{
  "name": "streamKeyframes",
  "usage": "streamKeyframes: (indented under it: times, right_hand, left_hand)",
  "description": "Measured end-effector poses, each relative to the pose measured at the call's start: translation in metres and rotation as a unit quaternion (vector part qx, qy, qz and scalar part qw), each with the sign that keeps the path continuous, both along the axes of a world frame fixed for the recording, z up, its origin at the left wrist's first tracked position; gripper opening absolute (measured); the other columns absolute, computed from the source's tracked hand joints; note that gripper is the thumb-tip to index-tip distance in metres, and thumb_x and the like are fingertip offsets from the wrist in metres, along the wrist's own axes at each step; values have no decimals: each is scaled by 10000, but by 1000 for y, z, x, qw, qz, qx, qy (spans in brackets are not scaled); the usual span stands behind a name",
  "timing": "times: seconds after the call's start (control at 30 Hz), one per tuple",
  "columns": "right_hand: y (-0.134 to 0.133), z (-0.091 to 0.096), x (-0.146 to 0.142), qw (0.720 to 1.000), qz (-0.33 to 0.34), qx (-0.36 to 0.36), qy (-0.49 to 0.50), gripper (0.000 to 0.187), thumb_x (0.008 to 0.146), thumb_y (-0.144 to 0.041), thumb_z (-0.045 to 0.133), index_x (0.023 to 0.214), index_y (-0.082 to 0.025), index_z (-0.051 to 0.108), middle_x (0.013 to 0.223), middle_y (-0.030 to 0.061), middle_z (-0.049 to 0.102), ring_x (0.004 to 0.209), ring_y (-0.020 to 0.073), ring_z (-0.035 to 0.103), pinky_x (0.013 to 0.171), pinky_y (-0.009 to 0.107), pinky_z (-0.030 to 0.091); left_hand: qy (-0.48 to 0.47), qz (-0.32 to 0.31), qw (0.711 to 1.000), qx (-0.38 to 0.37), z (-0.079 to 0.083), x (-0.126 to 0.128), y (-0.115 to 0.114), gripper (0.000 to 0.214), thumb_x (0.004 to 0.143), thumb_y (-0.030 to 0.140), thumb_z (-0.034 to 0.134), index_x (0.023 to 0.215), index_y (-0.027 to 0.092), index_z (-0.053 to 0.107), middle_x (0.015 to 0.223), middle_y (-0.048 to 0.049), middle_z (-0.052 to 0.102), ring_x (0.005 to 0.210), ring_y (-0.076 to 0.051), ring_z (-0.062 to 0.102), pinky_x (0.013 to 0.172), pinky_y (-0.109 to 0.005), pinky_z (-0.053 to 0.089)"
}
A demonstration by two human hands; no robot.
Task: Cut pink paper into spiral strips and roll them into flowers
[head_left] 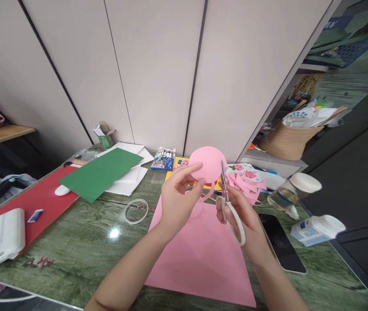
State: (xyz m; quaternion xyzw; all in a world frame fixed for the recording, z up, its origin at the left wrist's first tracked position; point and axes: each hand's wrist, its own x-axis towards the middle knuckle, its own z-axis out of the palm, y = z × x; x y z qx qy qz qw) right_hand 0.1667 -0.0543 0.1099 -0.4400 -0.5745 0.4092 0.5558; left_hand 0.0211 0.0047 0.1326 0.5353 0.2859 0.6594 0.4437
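Between the thumb and fingers of my left hand (180, 194) is a round piece of pink paper (207, 162), held up above the table. My right hand (243, 216) grips a pair of white-handled scissors (235, 220), its blades upright at the right edge of the round paper. A thin curled pink strip hangs below the circle. Under both hands lies a large sheet of pink paper (199, 255). Pink paper scraps (245, 185) are heaped just behind my right hand.
Green paper (101, 172), white sheets and red paper (48, 198) lie left, with a white power bank (2, 235). A roll of tape (136, 211) is nearer the middle. On the right are a phone (282, 242), a lidded jar (294, 190) and a white bottle (318, 229). Cabinet panels stand behind.
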Motion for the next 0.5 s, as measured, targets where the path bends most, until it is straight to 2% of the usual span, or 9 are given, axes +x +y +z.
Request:
streamKeyframes:
  times: [0.5]
  right_hand:
    - [1, -1, 0, 1000, 4, -5, 12, 341, 888, -324, 536, 1226, -327, 490, 802, -14, 453, 621, 108, 439, 563, 256, 415]
  left_hand:
    - [24, 34, 999, 32, 2, -4, 3, 177, 768, 171, 639, 922, 207, 718, 910, -51, 671, 805, -131, 606, 710, -242, 524]
